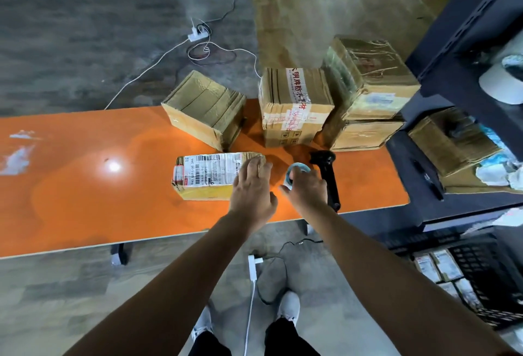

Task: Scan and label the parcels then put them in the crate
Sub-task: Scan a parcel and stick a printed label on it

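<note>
Orange table [85,200] — left hand [252,188] flat on parcel [206,177] to steady it, right hand [307,190] curled round label roll [301,167] — presumably for labelling.

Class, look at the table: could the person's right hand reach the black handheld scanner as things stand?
Probably yes. The scanner lies uncovered on the orange table beside the right hand, nothing between them; the hand would first have to release the blue roll it grips.
</note>
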